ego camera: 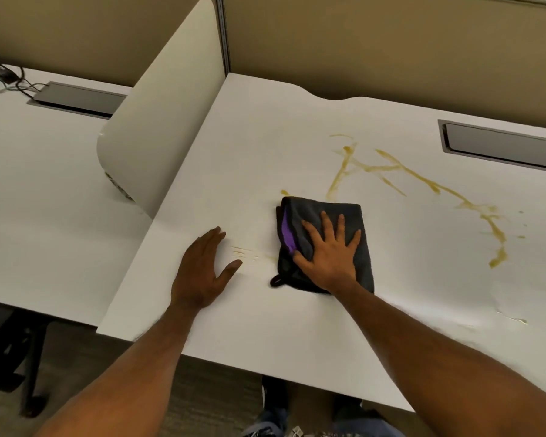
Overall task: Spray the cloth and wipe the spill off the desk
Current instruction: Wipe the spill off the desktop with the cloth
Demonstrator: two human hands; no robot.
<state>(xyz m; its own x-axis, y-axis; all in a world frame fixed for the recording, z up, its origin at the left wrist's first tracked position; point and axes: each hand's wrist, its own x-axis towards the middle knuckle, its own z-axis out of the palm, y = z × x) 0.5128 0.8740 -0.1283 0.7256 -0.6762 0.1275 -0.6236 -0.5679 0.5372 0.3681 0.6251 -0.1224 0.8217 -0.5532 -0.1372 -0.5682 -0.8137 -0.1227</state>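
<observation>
Pressure wants to be even across the whole palm as you drive the folded dark cloth (pixel 325 216) over the worktop (pixel 265 146). By the look of it, most of the yellow-brown spill (pixel 423 184) is not yet wiped. It streaks away beyond the cloth and off to its right, and a faint smear (pixel 243 253) sits just to its left. Sweep from the outer ends of the streaks inward, so you gather the liquid rather than spread it, and turn to a clean face once this one is loaded.

Your right hand (pixel 328 257) lies flat on the cloth, fingers straight and splayed, pressing rather than gripping. Your left hand (pixel 202 272) rests on the bare worktop near the cloth, fingers straight, thumb apart, holding nothing.
</observation>
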